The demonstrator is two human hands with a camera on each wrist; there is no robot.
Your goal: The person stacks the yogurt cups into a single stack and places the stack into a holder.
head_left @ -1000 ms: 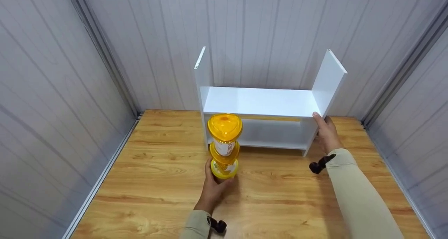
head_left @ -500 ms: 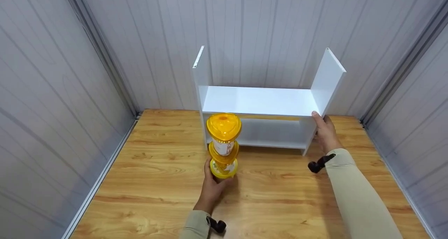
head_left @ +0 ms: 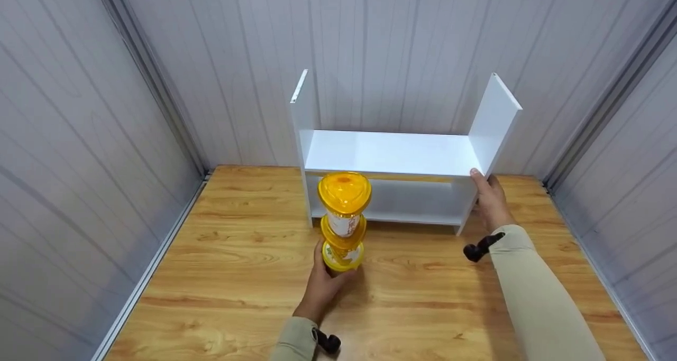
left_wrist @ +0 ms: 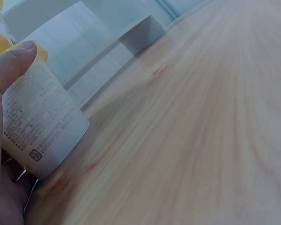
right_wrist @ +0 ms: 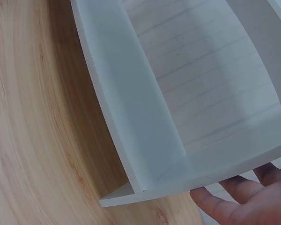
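Observation:
My left hand grips a white canister with a yellow lid, its thumb at the lid's rim. Small print and a square code cover the canister's side. On that lid stands an amber plastic container, with a white label and a rounded triangular top. This upright stack overlaps the left front of a white two-tier shelf in the head view. At the shelf's right side panel, my right hand holds on, thumb on the front edge at the upper board and fingers along the outside.
The shelf stands on a wood-grain surface near the pale panelled back wall. Its two side panels rise above the upper board. More panelled walls close in the left and right, with metal strips in the corners.
The canister and the amber container on it have shifted slightly right with my left hand. My right hand keeps its hold on the shelf's side panel.

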